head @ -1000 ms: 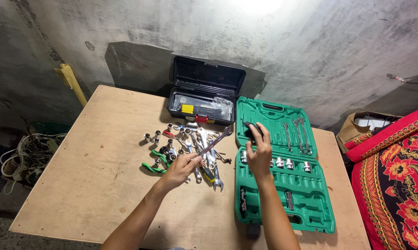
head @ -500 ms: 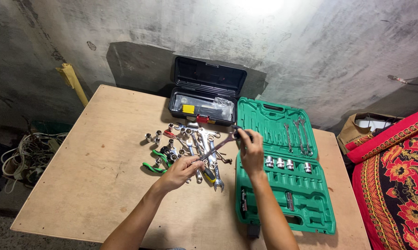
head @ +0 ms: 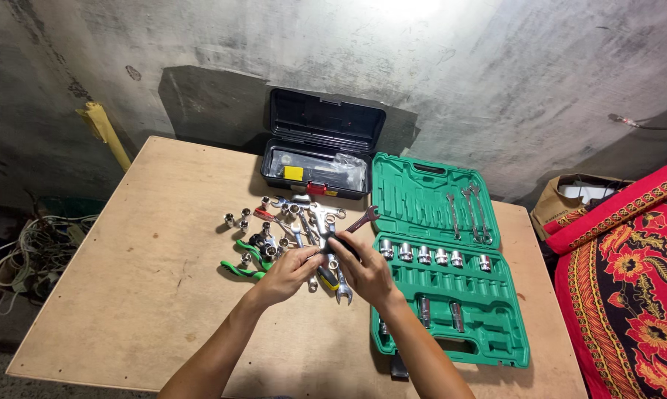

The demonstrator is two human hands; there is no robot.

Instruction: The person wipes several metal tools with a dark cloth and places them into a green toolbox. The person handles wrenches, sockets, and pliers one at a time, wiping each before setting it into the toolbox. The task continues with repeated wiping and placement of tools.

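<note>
1. Your left hand (head: 287, 272) and right hand (head: 363, 267) meet over the wrench pile (head: 304, 229), both closed on one open-ended wrench (head: 352, 229). Its jaw end points up and right towards the green socket case (head: 451, 347), so the head is lifted above the heap, where you can see it.
2. The right hand's fingers wrap the shaft; the left pinches the near end, steadying it.
3. Loose sockets (head: 252, 229) and a green-handled tool (head: 241, 267) lie spread on the tabletop (head: 141, 281) left of the pile, laid out flat so each piece shows.
4. The socket case lies open just right of your hands, a row of sockets seated in its moulded slots and a few slim wrenches in the lid.
5. The black toolbox (head: 318, 159) stands open behind the pile, against the wall.
</note>
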